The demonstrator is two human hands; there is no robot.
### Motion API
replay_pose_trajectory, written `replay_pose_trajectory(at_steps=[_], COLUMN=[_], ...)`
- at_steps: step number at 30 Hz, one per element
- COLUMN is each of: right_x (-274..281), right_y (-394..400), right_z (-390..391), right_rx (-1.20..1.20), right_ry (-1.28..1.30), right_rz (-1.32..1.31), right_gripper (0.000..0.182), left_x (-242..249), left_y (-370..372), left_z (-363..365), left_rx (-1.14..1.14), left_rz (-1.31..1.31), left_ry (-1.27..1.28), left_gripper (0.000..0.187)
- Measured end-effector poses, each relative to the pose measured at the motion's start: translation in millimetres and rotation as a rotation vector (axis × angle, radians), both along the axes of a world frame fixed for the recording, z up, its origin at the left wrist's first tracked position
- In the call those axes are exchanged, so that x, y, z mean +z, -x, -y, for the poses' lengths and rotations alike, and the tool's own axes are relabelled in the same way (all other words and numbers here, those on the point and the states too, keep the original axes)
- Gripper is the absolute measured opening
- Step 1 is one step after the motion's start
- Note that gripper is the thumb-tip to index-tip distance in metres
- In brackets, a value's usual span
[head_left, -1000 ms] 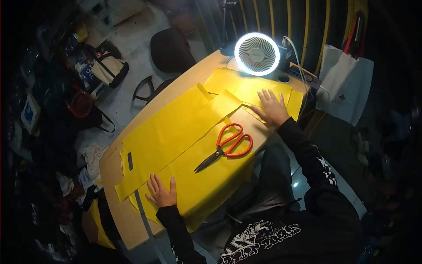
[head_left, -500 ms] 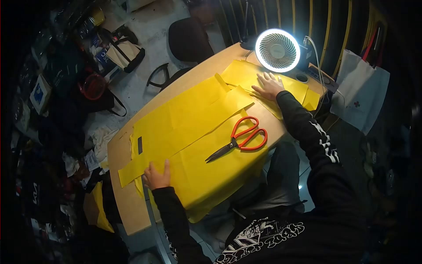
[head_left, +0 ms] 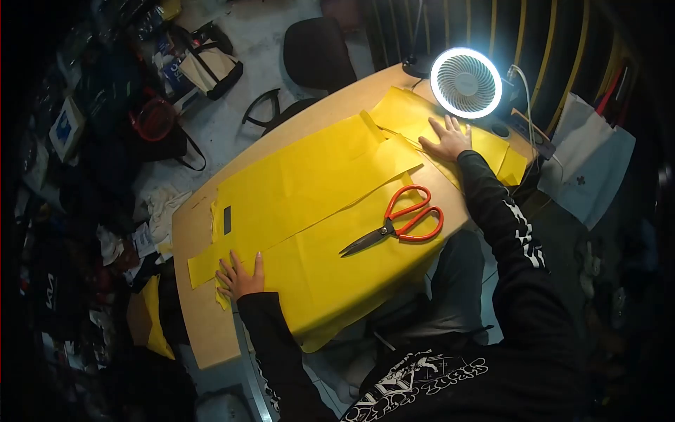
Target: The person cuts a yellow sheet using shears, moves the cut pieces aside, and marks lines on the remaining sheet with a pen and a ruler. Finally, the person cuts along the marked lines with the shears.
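Observation:
Large sheets of yellow paper [head_left: 309, 183] cover a wooden table [head_left: 200, 330]. My left hand [head_left: 239, 276] lies flat, fingers spread, on the near left edge of the paper. My right hand [head_left: 448, 141] presses flat on the far yellow sheet [head_left: 404, 116], just below a lit ring fan. Orange-handled scissors [head_left: 397, 221] lie shut on the paper between my hands, touched by neither. A small dark strip [head_left: 227, 219] rests on the paper's left part.
A glowing round fan [head_left: 466, 82] stands at the table's far corner with a cable beside it. A black chair [head_left: 316, 53] sits beyond the table. Bags and clutter [head_left: 140, 105] crowd the floor at left. A white tote bag [head_left: 598, 169] hangs at right.
My left hand slid a little left along the paper's near edge and opened flat. My right hand went from the paper's middle up to the far sheet near the fan. The scissors stayed put.

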State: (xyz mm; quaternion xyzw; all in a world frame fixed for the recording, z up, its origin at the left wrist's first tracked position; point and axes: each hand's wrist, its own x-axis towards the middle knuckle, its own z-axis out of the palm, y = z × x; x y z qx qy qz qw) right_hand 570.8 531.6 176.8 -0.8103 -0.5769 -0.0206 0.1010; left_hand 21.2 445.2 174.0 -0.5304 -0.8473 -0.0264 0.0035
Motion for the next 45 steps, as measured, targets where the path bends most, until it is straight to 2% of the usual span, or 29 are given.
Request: replay_pose_trajectory(at_steps=[18, 26, 30, 38, 45], right_x=[-1.5, -9.5, -32.1, -21.8, -23.3], right_y=[2.3, -5.6, -24.2, -15.4, -6.9], right_z=[1.1, -7.5, -15.1, -12.9, -5.6], right_rx=[-0.004, -0.001, 0.055, 0.048, 0.048], right_ry=[0.009, 0.017, -0.039, -0.008, -0.133], right_rz=[0.081, 0.103, 0.142, 0.111, 0.07], right_gripper=[0.077, 0.078, 0.08, 0.086, 0.083], left_x=[-3.3, -13.6, -15.4, -19.4, -14.7], left_y=[3.2, 5.8, 5.3, 11.4, 15.8], left_z=[1.6, 1.2, 0.2, -7.5, -11.1], left_rx=[-0.008, -0.014, -0.01, -0.017, -0.01], left_rz=[0.034, 0.04, -0.005, -0.022, -0.056], left_ry=[-0.072, -0.189, -0.142, -0.148, -0.046], left_gripper=[0.092, 0.093, 0.092, 0.09, 0.09])
